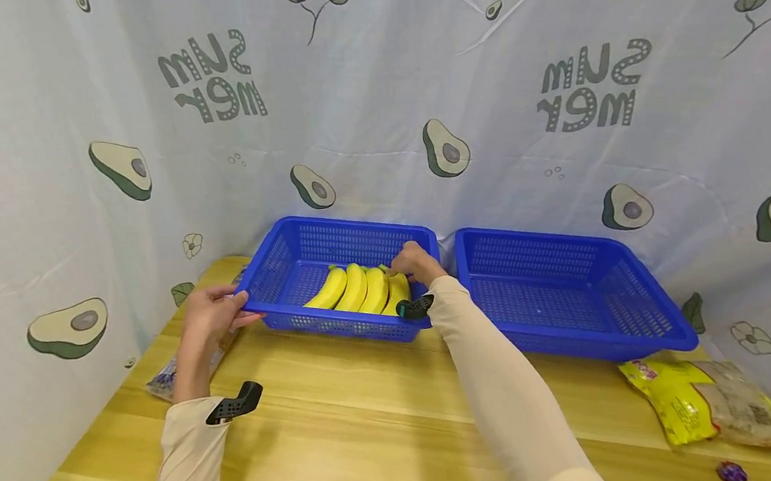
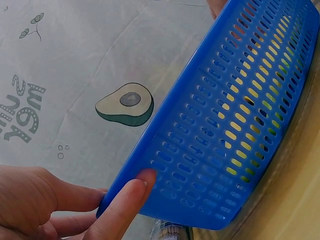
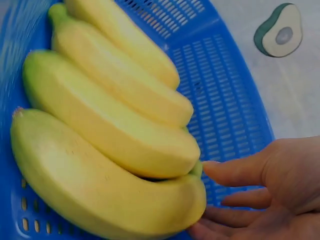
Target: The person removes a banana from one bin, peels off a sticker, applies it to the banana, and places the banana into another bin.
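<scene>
A bunch of yellow bananas [image 1: 360, 288] lies in the left blue basket [image 1: 300, 238] on the wooden table. My left hand [image 1: 225, 309] grips that basket's near-left corner; in the left wrist view its thumb [image 2: 131, 197] presses the slotted outer wall of the basket [image 2: 235, 110] and the other fingers sit behind the rim. My right hand [image 1: 416, 262] is inside the basket at the right end of the bunch. In the right wrist view that right hand [image 3: 235, 200] is relaxed, palm up, with straight fingers touching the tip of the bananas [image 3: 110, 145], not curled round them.
A second blue basket [image 1: 583, 345], with nothing in it, stands just right of the first. Snack packets [image 1: 703, 399] lie at the table's right edge, with a small purple item [image 1: 730, 472] near them. A clear packet [image 1: 167, 376] lies at the left. An avocado-print sheet backs the table.
</scene>
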Motion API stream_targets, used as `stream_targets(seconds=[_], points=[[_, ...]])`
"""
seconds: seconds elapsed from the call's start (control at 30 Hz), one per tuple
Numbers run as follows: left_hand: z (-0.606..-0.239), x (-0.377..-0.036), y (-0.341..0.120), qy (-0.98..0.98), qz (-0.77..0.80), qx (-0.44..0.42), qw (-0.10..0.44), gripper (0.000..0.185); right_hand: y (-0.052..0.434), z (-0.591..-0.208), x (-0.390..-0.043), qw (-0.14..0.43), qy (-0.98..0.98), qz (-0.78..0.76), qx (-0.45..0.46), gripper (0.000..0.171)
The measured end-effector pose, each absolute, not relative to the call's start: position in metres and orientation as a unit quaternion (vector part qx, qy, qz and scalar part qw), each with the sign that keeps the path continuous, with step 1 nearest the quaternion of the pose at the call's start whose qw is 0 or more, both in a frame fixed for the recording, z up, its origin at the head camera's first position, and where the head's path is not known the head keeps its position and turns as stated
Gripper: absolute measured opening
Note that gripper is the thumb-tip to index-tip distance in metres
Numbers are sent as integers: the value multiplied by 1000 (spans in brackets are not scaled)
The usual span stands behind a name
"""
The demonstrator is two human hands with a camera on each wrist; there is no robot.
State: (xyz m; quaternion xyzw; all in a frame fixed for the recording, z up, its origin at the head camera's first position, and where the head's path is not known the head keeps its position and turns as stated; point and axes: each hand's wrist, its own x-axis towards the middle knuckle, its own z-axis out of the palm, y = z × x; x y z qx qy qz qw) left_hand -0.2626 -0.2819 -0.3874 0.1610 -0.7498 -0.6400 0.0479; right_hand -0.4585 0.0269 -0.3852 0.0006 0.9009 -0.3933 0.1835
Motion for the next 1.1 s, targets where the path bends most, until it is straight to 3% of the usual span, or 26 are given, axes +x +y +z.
stream_targets(seconds=[0.13, 0.27, 0.43, 0.63, 0.73, 0.87, 1.1], points=[[-388, -263, -281, -749, -641, 159, 48, 57, 28, -385, -458, 159, 912, -377, 2, 27], [-387, -265, -281, -750, -641, 157, 50, 57, 27, -387, -460, 152, 915, -375, 12, 34], [-387, -265, -281, -749, -643, 156, 45, 58, 22, -393, -467, 144, 924, -353, 28, 22], [-387, -265, -281, -748, -644, 155, 39, 59, 19, -394, -469, 146, 911, -381, 56, 30], [-387, -265, -281, -749, -644, 155, 38, 59, 19, -393, -468, 155, 892, -418, 73, 48], [-388, -265, -280, -747, -646, 155, 35, 59, 21, -390, -465, 157, 882, -436, 83, 58], [-388, -265, -281, -749, -644, 153, 37, 60, 24, -385, -459, 116, 872, -474, 49, 38]])
